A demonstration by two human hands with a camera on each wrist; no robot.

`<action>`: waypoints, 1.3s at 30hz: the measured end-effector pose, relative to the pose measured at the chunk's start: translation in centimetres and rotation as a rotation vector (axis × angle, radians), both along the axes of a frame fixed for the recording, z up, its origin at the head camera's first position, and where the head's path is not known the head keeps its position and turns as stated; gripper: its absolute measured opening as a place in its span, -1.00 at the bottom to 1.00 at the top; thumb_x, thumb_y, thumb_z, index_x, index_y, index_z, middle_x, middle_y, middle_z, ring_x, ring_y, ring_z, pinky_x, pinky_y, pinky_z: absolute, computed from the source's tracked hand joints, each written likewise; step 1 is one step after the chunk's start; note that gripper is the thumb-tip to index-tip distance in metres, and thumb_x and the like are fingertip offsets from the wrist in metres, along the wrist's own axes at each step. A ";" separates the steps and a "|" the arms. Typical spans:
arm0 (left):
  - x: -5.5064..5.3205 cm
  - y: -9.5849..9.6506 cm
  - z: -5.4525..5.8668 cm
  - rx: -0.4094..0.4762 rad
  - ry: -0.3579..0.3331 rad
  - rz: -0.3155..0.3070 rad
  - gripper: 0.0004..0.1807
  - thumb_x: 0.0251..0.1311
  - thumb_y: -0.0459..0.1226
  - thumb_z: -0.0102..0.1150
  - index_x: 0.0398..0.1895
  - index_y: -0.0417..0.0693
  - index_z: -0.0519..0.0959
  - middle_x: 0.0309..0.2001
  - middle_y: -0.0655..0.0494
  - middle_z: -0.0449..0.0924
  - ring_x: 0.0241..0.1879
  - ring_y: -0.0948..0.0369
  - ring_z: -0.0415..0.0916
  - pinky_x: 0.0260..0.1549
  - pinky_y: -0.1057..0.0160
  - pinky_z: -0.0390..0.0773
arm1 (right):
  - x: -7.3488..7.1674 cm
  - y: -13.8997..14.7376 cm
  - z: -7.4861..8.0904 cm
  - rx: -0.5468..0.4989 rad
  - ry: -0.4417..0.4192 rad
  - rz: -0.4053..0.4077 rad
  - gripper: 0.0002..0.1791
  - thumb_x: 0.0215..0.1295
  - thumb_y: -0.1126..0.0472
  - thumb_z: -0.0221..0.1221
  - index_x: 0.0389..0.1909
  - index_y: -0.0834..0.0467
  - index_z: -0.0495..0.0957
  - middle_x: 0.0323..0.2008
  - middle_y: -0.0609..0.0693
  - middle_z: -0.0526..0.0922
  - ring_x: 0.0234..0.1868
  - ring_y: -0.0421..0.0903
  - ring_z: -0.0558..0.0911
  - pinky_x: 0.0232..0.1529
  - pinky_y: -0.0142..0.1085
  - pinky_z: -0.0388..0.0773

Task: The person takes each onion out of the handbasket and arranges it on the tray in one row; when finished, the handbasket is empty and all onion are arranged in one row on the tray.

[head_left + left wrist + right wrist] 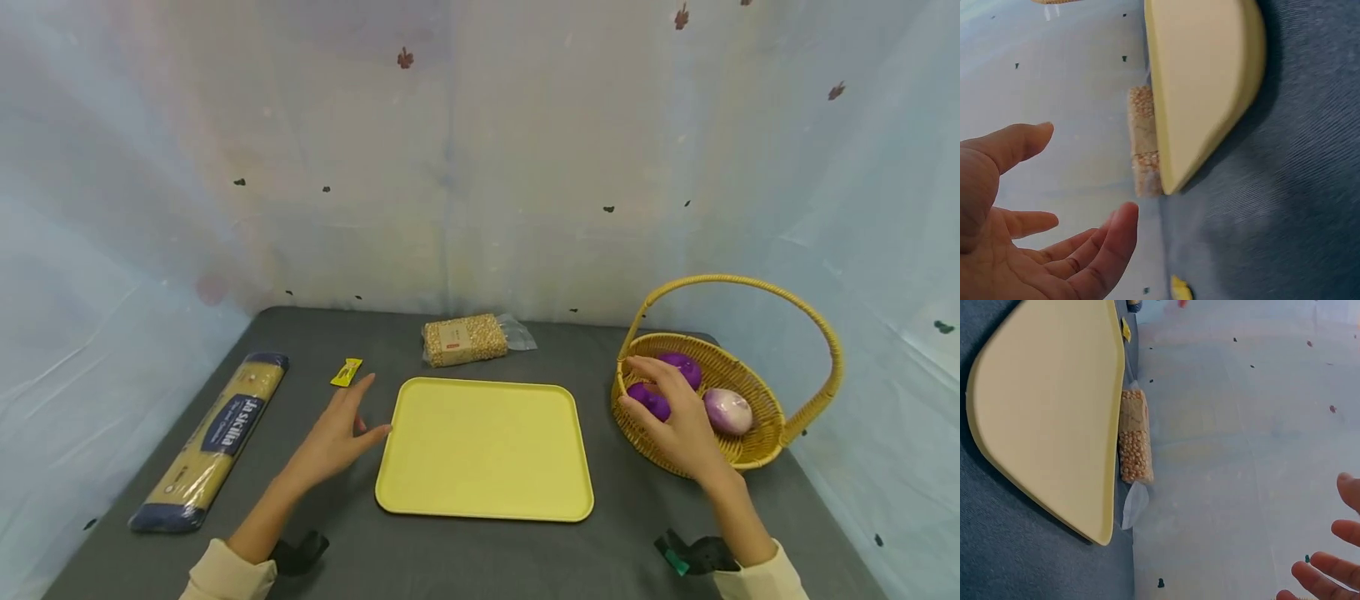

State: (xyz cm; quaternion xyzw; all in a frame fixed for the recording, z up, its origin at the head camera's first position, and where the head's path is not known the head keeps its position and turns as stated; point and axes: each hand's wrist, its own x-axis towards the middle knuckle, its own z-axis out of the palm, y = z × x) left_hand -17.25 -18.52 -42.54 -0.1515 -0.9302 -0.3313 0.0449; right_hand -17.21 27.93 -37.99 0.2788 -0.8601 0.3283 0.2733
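Grey cloth-covered table (480, 567) below left hand (333, 437) and right hand (678, 421), both with fingers spread. Oval yellow wicker basket (723, 365): left rim by right hand, contact unclear. Rectangular pale-yellow tray (486, 450) between hands; left edge just beside left thumb, strip of tabletop from right edge to right hand. Long blue-ended pasta packet (213, 442) left of left hand. Clear kernel-filled bag (467, 340) ahead, beyond tray. Small yellow wrapped packet (347, 372) just beyond left fingers.

We see a smooth matt tray (483, 450), rough woven basket (723, 362) at its three o'clock, glossy plastic packet (202, 454) at nine.
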 end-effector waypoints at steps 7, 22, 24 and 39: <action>-0.1 -0.2 -2.2 0.079 -0.104 -0.029 -0.23 0.17 -0.24 0.21 0.35 -0.37 0.09 0.05 -0.39 0.28 -0.64 0.31 0.32 -0.64 0.33 0.40 | 0.5 0.2 1.2 -0.070 -0.006 -0.030 -0.34 -0.03 0.55 0.28 0.19 0.27 0.38 0.06 0.19 0.45 0.02 -0.40 0.44 -0.05 -0.67 0.40; -0.3 0.5 -4.8 0.150 -0.265 0.002 -0.37 0.17 -0.35 0.18 0.27 -0.40 0.22 -0.17 -0.16 0.34 -0.64 0.21 0.36 -0.70 0.32 0.49 | 1.8 0.6 4.0 -0.121 0.039 -0.103 -0.47 0.03 0.58 0.19 0.10 0.37 0.43 -0.06 0.04 0.48 -0.08 -0.48 0.46 -0.17 -0.67 0.47; -0.4 0.7 -4.8 0.152 -0.266 0.002 -0.39 0.17 -0.37 0.17 0.26 -0.43 0.24 -0.20 -0.14 0.34 -0.62 0.20 0.36 -0.71 0.33 0.49 | 1.7 0.8 4.1 -0.126 0.030 -0.106 -0.47 0.04 0.57 0.18 0.11 0.35 0.43 -0.06 -0.03 0.47 -0.09 -0.46 0.47 -0.17 -0.68 0.46; -0.8 1.8 -5.2 0.109 -0.217 0.029 -0.50 0.12 -0.45 0.17 0.15 -0.46 0.35 -0.41 0.03 0.35 -0.63 0.23 0.33 -0.73 0.33 0.42 | 1.2 1.6 4.7 -0.116 0.067 -0.150 -0.53 0.08 0.53 0.18 0.08 0.35 0.45 -0.09 -0.24 0.45 -0.15 -0.53 0.47 -0.26 -0.73 0.42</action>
